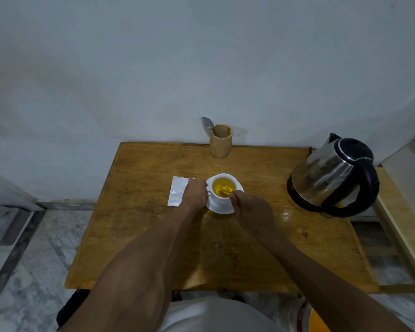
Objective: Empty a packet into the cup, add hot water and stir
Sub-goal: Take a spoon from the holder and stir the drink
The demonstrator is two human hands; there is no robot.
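Observation:
A white cup point(219, 199) stands on a white saucer point(219, 209) in the middle of the wooden table point(153, 236). Yellow liquid fills the cup. My left hand point(195, 194) grips the cup's handle on its left side. My right hand point(247, 209) is pinched at the cup's right rim, holding a spoon point(224, 193) whose tip dips into the liquid. Most of the spoon is hidden by my fingers. A white packet point(176, 194) lies flat left of the cup, partly under my left hand.
A steel and black electric kettle point(331, 176) stands at the table's right side. A wooden holder point(221, 141) with a second spoon point(207, 124) stands at the back edge by the wall. A wooden frame point(403, 226) runs along the right.

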